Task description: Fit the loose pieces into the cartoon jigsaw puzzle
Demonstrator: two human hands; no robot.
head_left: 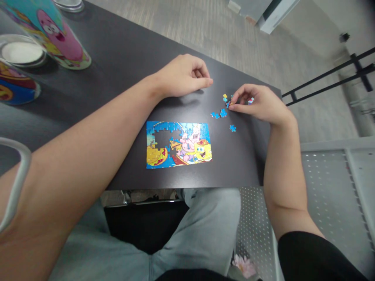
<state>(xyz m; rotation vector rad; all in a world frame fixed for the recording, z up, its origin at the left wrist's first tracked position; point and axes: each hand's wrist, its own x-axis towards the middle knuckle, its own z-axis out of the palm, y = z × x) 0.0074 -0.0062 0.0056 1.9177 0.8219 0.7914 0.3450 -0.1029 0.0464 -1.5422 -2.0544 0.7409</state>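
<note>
The puzzle [202, 151] lies flat on the worktop [234, 164], and most of it is together: its border looks complete on all four sides, its right part with the yellow and pink figures looks whole, and the burger in its near left corner is largely in place. What is left, as far as shows, is a large ragged opening [164, 139] in the puzzle's upper left part, bare down to the dark surface, and a smaller break just right of and below it; whether the two join is hard to tell. A few loose pieces [223, 113] lie beyond and to the right of the puzzle's far right corner, mostly blue, with a yellow one [225, 97] farther out; some are partly hidden, so no sure count. The right hand [259, 102] is among them, past that corner, its thumb and finger at one piece; I cannot tell whether the grip pinches or only touches it. The left hand [187, 76] is beyond the puzzle's far edge, fingers loosely curled, grip relaxed, with nothing visible in it.
</note>
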